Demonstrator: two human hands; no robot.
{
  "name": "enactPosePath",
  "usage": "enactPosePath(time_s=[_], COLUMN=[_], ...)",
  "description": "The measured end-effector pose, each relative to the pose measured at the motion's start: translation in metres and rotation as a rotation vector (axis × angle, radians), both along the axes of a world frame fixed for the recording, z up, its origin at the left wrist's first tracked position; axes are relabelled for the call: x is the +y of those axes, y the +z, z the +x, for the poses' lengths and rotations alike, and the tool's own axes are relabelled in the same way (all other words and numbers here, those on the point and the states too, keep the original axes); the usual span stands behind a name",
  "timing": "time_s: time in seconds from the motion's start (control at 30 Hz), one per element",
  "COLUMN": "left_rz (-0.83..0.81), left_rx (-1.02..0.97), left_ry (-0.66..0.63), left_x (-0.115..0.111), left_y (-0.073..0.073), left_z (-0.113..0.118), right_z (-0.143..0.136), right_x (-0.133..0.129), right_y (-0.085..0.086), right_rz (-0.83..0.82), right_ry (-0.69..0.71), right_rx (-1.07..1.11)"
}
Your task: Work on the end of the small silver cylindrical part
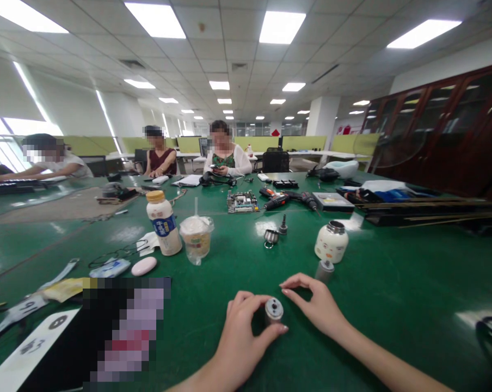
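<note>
My left hand [243, 331] has its thumb and forefinger around a small metal cylinder [274, 310]. Its round grey top faces up and has a dark centre. Just right of it, my right hand [320, 306] hovers low over the green tabletop, thumb and forefinger apart and nothing visible between them. A second grey metal cylinder [324, 270] stands beyond my right hand, in front of a lidless cream bottle [331, 243] with face drawings. Farther off lie a small steel cup-like part [271, 237] and a dark ribbed piece [283, 225].
A milk-drink bottle [164, 224] and a lidded plastic cup with a straw [196, 239] stand left of centre. Beyond are a circuit board [243, 202] and power drills [276, 201]. A black folder-like item [103, 332] lies near left. Several people sit across the table.
</note>
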State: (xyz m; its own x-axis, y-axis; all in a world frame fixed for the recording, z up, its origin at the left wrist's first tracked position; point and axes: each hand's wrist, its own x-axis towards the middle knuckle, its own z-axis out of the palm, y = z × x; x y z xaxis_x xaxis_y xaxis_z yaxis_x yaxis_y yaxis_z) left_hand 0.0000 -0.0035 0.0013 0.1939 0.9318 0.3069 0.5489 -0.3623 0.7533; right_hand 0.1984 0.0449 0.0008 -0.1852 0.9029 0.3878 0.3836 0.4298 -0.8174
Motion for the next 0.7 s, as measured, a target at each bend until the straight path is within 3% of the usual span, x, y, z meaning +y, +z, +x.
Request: enactPosePath(time_s=[0.1,0.33,0.7], left_rz=[0.002,0.037,0.034], left_rx=[0.001,-0.021,0.004], left_ry=[-0.001,-0.03,-0.014], left_x=[0.0,0.0,-0.002], left_y=[0.001,-0.001,0.002], left_z=[0.0,-0.001,0.0], right_z=[-0.008,-0.029,-0.026], right_x=[-0.01,-0.034,-0.03], right_y=[0.007,0.011,-0.002], right_rz=[0.038,0.096,0.105], right_ry=[-0.013,0.114,-0.032], right_rx=[0.067,0.117,0.123])
